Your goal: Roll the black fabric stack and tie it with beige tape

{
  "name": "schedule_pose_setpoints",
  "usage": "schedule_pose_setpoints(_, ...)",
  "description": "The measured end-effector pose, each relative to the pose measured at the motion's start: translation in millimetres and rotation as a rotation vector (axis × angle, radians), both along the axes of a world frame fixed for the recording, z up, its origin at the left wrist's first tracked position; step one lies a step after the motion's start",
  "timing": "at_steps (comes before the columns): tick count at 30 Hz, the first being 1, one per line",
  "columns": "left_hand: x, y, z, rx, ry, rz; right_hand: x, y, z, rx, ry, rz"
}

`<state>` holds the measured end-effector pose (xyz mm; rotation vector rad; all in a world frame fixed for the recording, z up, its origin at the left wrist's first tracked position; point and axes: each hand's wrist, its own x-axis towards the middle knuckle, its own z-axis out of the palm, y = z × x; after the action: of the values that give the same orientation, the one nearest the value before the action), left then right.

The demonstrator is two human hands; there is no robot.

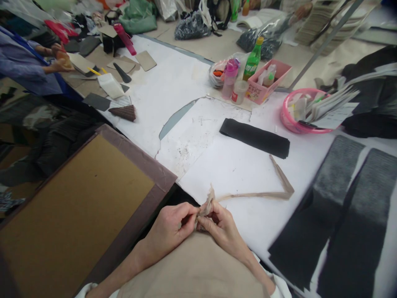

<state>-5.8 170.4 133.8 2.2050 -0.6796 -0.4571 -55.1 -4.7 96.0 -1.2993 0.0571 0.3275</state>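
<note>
My left hand (169,227) and my right hand (221,229) meet at the table's near edge, both pinched on the bunched end of a thin beige stocking (260,193). The stocking runs right across the white table cover (235,165), then bends back and up in a V. A folded black cloth strip (254,137) lies beyond it. A beige cloth (195,269) covers my lap below both hands.
A brown cardboard board (77,207) sits at left. Two dark grey knitted strips (341,215) lie at right. A pink basin (302,124) with papers, a pink box (263,89), a green bottle (252,62) and a pink bottle (230,76) stand behind. Another person's hands (58,58) work at far left.
</note>
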Motion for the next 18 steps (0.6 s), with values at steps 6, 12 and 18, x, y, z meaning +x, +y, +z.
schedule_pose_setpoints(6, -0.7, -5.1, 5.7, -0.045, 0.256, 0.126, 2.5, 1.9, -4.8, 0.351, 0.148, -0.006)
schedule_pose_setpoints(12, -1.7, -4.8, 7.1, -0.065, 0.351, 0.222, 0.9, 6.5, -8.4, 0.312, 0.264, -0.048)
schedule_pose_setpoints(18, -2.0, -4.9, 4.6, -0.05, 0.321, 0.245, 0.2, 2.1, -5.5, -0.116, 0.093, -0.021)
